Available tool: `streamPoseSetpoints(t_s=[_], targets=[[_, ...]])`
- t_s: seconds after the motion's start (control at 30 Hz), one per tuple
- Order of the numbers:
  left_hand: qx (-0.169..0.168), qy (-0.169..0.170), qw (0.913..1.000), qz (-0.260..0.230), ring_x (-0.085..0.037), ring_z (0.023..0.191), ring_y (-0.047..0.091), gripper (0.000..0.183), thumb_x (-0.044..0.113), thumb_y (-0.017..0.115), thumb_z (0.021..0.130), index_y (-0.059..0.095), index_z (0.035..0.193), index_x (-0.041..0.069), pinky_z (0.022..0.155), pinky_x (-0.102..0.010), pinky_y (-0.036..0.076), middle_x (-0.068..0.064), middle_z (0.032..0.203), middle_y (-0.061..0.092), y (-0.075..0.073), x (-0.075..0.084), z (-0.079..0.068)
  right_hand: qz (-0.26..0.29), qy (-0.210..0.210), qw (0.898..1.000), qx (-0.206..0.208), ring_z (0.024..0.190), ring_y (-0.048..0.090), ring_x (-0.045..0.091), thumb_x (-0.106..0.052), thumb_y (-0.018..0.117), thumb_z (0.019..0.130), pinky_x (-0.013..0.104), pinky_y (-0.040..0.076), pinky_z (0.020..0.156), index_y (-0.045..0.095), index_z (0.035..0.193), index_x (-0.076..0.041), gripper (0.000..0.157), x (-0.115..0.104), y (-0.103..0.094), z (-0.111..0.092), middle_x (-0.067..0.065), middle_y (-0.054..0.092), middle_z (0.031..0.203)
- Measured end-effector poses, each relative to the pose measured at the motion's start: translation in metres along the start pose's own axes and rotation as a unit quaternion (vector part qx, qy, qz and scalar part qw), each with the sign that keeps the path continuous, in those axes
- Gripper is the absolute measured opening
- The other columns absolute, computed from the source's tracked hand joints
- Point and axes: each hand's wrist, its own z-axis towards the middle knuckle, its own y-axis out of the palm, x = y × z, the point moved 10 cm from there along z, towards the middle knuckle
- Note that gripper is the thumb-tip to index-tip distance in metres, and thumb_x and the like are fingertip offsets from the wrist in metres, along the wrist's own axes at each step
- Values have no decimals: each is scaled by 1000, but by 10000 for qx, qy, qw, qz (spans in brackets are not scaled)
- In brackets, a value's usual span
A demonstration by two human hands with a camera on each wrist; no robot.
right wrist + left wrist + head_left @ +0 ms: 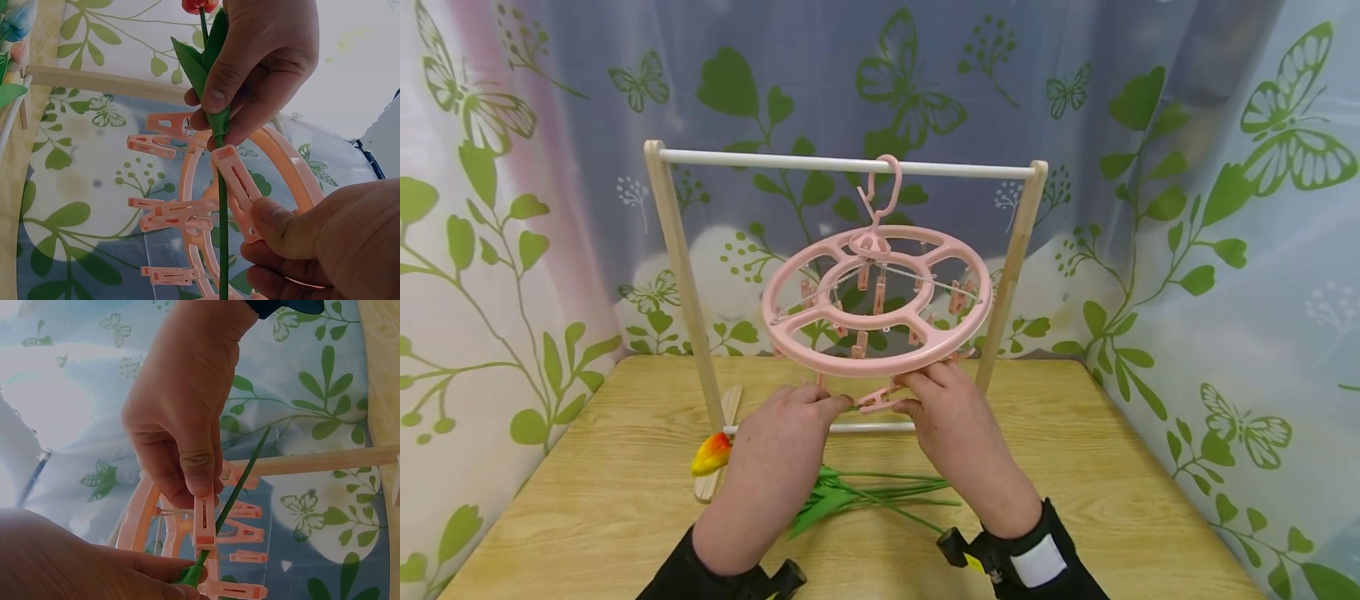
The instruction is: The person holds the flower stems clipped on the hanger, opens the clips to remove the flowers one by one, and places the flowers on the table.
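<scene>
My left hand [781, 454] pinches an artificial tulip [711, 455] by its green leaves and upper stem; the yellow-orange bloom sticks out to the left. My right hand [961, 433] grips a pink clothespin [240, 190] by its handle end, between thumb and fingers. This clothespin hangs from the front of a round pink drying hanger [865, 365]. In the right wrist view the tulip's stem [224, 250] runs past the clothespin's tip; whether it lies between the tips I cannot tell. Several other clothespins [240, 590] dangle from the hanger.
The hanger hooks over the white bar [760, 160] of a wooden stand [673, 233]. Beneath my hands, several green stems with leaves [827, 500] lie on the wooden table [625, 533]. Curtains [1225, 333] with leaf and butterfly prints surround the table's back and sides.
</scene>
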Motion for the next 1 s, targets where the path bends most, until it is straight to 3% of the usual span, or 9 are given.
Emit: streamPoseSetpoints(t_s=[0.2, 0.47, 0.57, 0.8, 1.0], targets=[[-93, -37, 9999, -16, -23, 91, 68, 29, 5, 76, 95, 82, 114, 27, 64, -37, 59, 1, 107, 75, 0, -1, -1, -3, -3, 10000, 84, 107, 67, 27, -10, 91, 79, 41, 57, 94, 79, 107, -7, 30, 0, -1, -1, 5, 74, 110], [-509, -90, 9987, 38, -25, 96, 68, 31, 3, 78, 93, 81, 115, 25, 74, -40, 62, -1, 116, 75, 7, -5, 1, -89, 22, 9998, 195, 109, 67, 28, -8, 91, 78, 42, 55, 101, 80, 107, -4, 31, 2, -5, 0, 7, 74, 110], [-532, -73, 9986, 34, -26, 95, 69, 30, 4, 77, 93, 81, 114, 25, 73, -40, 62, -1, 118, 76, 8, -5, 1, -32, 49, 9998, 169, 110, 67, 28, -8, 90, 80, 46, 52, 107, 80, 108, -4, 31, 3, -4, 0, 7, 74, 111], [-513, -11, 9987, 75, -26, 93, 70, 29, 6, 78, 93, 82, 111, 28, 71, -41, 62, -2, 122, 76, 8, -5, 0, 166, 60, 9996, 225, 109, 67, 28, -9, 86, 84, 46, 52, 107, 79, 112, -3, 29, 3, -6, 0, 8, 73, 114], [-600, 93, 9982, -15, -26, 92, 70, 26, 7, 77, 95, 82, 110, 27, 68, -40, 62, -1, 113, 77, 8, -1, 0, 361, 167, 9989, 255, 120, 65, 28, -12, 91, 80, 43, 54, 103, 77, 121, -3, 44, 5, -9, -1, 8, 72, 124]])
